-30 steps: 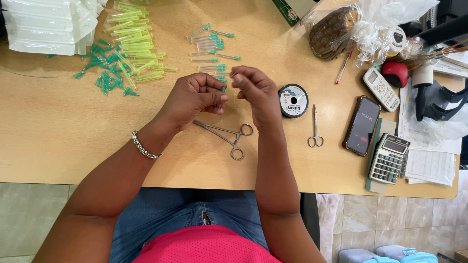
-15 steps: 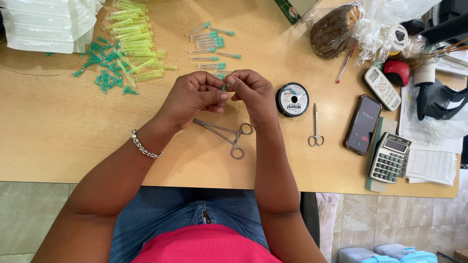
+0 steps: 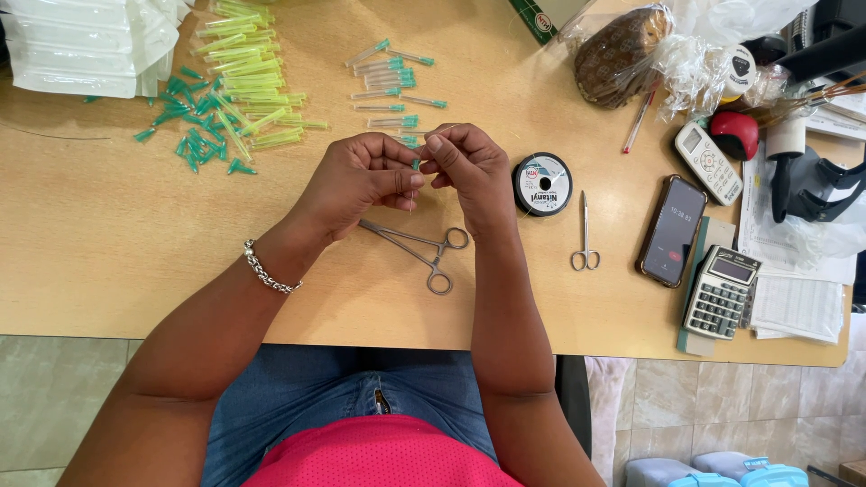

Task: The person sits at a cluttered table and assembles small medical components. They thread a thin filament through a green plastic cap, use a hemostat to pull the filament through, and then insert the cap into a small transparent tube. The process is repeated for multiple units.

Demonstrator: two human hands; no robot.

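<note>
Just above the middle of the frame, left hand (image 3: 361, 176) and right hand (image 3: 469, 162) close together over the wooden bench (image 3: 108, 261), fingertips almost meeting. Between them a tiny green-tipped needle piece (image 3: 416, 165), pinched tight in both grips, fingers closed small around it; thin pale end pointing down toward the lower edge of the frame, long axis near upright, green end up. Right under the hands, metal clamp scissors (image 3: 419, 245) flat on the bench, rings to the right. Just right of the hands, a round black spool of thread (image 3: 542, 184), then small scissors (image 3: 585, 234). At upper left, a loose heap of green and yellow needle pieces (image 3: 234, 90) beside white plastic packets (image 3: 81, 45), not in any box. Above the hands, a neat row of capped needles (image 3: 390, 81). Silver bracelet (image 3: 268, 271) on the left wrist.
</note>
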